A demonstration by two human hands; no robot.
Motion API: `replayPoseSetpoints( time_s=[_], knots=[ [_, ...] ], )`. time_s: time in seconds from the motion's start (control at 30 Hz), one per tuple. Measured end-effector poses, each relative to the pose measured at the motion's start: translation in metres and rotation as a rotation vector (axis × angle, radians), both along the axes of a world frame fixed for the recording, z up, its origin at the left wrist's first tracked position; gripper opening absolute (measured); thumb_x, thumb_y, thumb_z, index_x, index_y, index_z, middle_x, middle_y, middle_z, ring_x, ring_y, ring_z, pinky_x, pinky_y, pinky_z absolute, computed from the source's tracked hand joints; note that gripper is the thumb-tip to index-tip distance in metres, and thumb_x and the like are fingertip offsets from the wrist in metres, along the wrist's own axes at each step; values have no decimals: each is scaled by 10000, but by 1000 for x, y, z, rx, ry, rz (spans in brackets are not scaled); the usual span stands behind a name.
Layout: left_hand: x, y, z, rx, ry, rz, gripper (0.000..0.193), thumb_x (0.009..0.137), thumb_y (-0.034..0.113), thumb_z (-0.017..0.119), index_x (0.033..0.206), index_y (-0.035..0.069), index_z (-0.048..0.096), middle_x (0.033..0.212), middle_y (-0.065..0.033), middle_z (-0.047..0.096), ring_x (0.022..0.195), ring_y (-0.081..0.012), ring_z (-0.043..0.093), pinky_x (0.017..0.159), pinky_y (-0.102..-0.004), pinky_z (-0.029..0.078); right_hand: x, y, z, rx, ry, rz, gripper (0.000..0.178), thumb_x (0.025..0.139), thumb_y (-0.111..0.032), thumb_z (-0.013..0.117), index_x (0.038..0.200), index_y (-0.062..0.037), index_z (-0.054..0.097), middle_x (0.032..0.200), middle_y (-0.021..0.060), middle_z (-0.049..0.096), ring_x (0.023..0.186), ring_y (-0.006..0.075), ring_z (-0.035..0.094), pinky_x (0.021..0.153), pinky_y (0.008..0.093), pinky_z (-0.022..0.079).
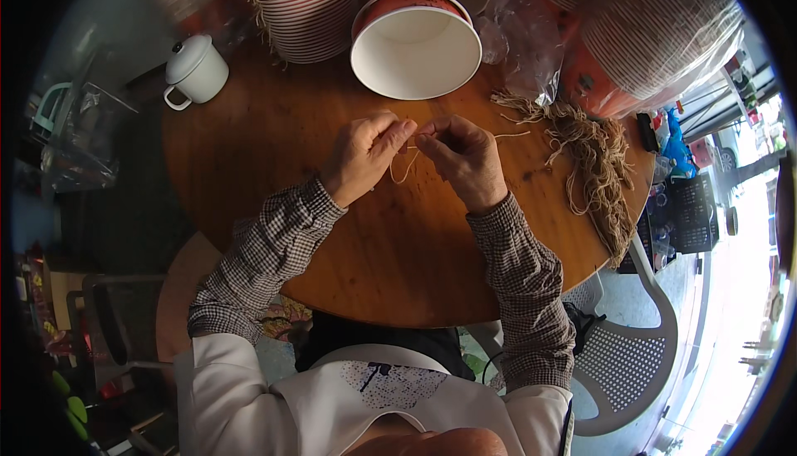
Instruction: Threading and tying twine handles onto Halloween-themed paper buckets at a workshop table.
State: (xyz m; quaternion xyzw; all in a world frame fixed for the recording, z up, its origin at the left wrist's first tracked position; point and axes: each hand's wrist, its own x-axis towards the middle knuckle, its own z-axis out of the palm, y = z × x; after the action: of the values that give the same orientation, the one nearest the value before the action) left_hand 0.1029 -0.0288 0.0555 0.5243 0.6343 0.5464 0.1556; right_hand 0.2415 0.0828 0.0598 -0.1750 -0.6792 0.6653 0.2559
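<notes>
Over the middle of the round wooden table, my left hand and my right hand are close together, fingertips nearly meeting. Both pinch a thin tan string. A small loop of it hangs below the fingers, and a loose end sticks out past my right hand. Just beyond the hands, a white paper bucket with a red outside lies on its side, its mouth toward me. To the right, a tangled bundle of similar strings spreads along the table edge.
A tall stack of nested paper buckets stands at the back left, strings draped on its side. Plastic-wrapped bucket stacks fill the back right, beside a crumpled clear bag. A lidded white enamel mug sits at left. A grey chair is at right.
</notes>
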Motion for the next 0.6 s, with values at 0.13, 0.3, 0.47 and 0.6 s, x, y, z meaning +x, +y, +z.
replayPoseSetpoints(
  time_s=[0.13, 0.3, 0.47, 0.6],
  knots=[
    [4, -1, 4, 111, 184, 30, 187, 958, 129, 553, 829, -3, 534, 716, -59, 513, 641, -130, 500, 589, -270, 412, -1, 1, -4, 27, -2, -18, 84, 858, -69, 685, 889, -9, 634, 678, -71, 551, 596, -7, 444, 516, 174, 373],
    [2, 1, 3, 174, 249, 26, 84, 927, 60, 566, 880, 2, 526, 808, -62, 512, 747, -151, 519, 681, -271, 432, -3, 0, -5, 199, -23, -83, 123, 830, -81, 699, 883, -23, 605, 619, -59, 495, 552, 16, 414, 500, 203, 357],
    [1, 1, 1, 170, 198, 8, 57, 907, 20, 576, 894, 4, 523, 851, -55, 517, 804, -144, 524, 757, -259, 439, -1, -1, -2, 314, -27, -113, 128, 836, -97, 691, 889, -26, 598, 610, -39, 496, 550, 34, 435, 512, 218, 382],
    [-1, 3, -3, 177, 173, -17, 50, 905, 14, 577, 896, -3, 530, 859, -54, 524, 802, -140, 534, 746, -256, 448, -1, -2, -4, 262, -50, -139, 153, 857, -141, 681, 899, -16, 604, 627, -5, 540, 574, 58, 482, 548, 235, 428]
  ],
)
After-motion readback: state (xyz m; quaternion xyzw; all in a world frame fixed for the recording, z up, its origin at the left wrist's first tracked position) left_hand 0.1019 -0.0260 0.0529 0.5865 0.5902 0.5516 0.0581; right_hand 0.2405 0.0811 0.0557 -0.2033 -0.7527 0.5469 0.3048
